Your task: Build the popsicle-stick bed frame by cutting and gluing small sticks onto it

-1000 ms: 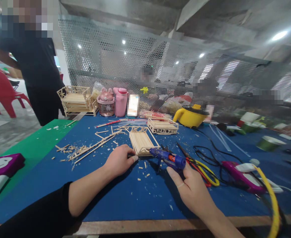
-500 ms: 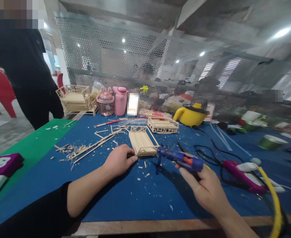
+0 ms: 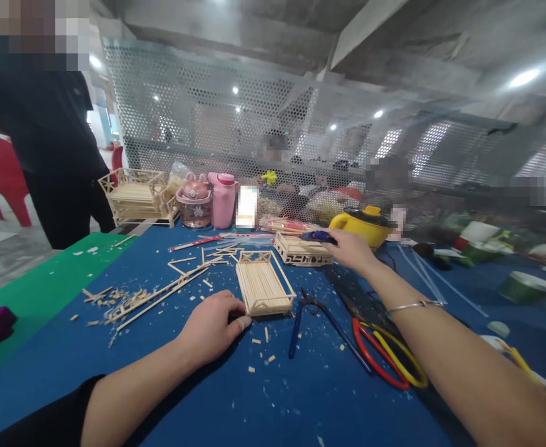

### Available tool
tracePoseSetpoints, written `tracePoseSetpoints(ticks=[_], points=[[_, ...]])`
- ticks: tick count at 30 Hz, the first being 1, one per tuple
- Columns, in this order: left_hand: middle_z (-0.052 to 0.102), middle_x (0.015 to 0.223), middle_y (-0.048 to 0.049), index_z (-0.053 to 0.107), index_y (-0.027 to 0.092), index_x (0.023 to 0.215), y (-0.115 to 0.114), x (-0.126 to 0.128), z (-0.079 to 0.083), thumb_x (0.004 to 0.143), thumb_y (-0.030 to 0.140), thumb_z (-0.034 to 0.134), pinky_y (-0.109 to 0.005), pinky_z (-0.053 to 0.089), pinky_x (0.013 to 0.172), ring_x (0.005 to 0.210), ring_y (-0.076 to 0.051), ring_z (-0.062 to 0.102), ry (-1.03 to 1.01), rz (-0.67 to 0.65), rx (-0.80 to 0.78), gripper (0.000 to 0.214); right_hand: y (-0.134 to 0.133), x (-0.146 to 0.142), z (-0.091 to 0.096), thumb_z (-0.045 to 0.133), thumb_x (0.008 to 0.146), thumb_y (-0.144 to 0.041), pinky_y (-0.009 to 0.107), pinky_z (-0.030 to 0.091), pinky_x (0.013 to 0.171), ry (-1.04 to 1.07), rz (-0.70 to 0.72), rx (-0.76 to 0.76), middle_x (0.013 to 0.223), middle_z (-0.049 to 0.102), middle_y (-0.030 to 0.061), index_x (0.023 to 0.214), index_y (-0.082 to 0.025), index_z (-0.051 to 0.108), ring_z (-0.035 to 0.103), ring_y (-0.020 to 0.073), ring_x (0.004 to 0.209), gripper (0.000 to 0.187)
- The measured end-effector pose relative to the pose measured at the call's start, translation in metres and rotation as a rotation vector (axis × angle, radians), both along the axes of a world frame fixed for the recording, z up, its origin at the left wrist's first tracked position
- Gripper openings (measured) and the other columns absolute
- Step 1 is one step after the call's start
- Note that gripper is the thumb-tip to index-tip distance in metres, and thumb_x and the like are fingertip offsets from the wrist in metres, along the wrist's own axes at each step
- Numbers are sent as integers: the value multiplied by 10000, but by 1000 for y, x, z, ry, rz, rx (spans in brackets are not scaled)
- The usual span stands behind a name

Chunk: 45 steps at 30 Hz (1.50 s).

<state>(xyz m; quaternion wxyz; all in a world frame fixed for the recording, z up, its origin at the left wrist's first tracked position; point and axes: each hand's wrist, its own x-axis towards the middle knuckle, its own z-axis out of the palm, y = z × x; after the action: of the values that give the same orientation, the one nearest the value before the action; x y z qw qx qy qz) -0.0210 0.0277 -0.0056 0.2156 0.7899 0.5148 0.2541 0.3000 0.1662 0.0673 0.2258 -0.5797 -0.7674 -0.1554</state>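
Observation:
My left hand (image 3: 214, 326) is closed at the near left corner of a small wooden stick model (image 3: 263, 282), which has a flat slatted base and low railings and lies on the blue tabletop. Stretched forward, my right hand (image 3: 351, 248) grips a blue glue gun (image 3: 318, 236). The gun is over a second, boxier stick model (image 3: 300, 249); whether they touch I cannot tell. Blue-handled pliers (image 3: 294, 332) lie open right of the first model. Under my right forearm are scissors (image 3: 379, 357) with red and yellow handles.
Loose sticks (image 3: 161, 298) and cut bits lie to the left. At the back stand a larger stick model (image 3: 137, 192), a pink jar (image 3: 195, 208), a pink bottle (image 3: 223, 202), a phone (image 3: 247, 208) and a yellow pot (image 3: 366, 225). A person (image 3: 53, 136) stands at left.
My right hand has carried the glue gun forward, away from the near model toward the back one. Pliers and scissors now show more fully. My left hand stays at the model's corner.

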Motion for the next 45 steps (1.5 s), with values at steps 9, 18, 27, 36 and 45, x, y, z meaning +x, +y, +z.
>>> tracePoseSetpoints(ticks=[9, 18, 27, 36, 45], points=[[622, 852, -43, 701, 210, 861, 1, -2, 2, 820, 297, 531, -297, 452, 731, 777, -179, 591, 6, -11, -5, 195, -57, -49, -7, 491, 810, -272, 406, 417, 916, 109, -28, 186, 1140, 599, 184, 1203, -76, 518, 548, 276, 1064, 439], [633, 846, -40, 680, 189, 851, 1, -5, 5, 780, 229, 560, -284, 440, 706, 781, -176, 577, 65, -26, 21, 145, -156, -119, -47, 553, 829, -287, 245, 438, 612, -110, 575, -402, 794, 726, -1, 904, -239, 711, 646, 141, 686, 182], [649, 820, -17, 602, 168, 919, 4, -11, 4, 719, 81, 478, -266, 453, 689, 720, -146, 575, -95, 145, 29, 251, -162, -114, -46, 575, 763, -212, 246, 402, 597, 26, 415, -342, 710, 659, -7, 804, -214, 658, 583, 138, 639, 92], [642, 904, -29, 612, 167, 985, 4, -10, 5, 746, 100, 479, -268, 464, 698, 735, -138, 568, -175, 159, 109, 281, -161, -131, -64, 512, 886, -274, 262, 451, 691, -5, 468, -417, 815, 694, 19, 856, -206, 678, 639, 158, 768, 182], [638, 914, -46, 616, 157, 1031, -2, -3, 7, 736, 124, 541, -283, 473, 687, 752, -150, 568, -188, 18, 114, 306, -147, -117, -56, 524, 885, -269, 256, 442, 642, 25, 513, -14, 782, 707, 30, 845, -169, 683, 637, 154, 714, 192]])
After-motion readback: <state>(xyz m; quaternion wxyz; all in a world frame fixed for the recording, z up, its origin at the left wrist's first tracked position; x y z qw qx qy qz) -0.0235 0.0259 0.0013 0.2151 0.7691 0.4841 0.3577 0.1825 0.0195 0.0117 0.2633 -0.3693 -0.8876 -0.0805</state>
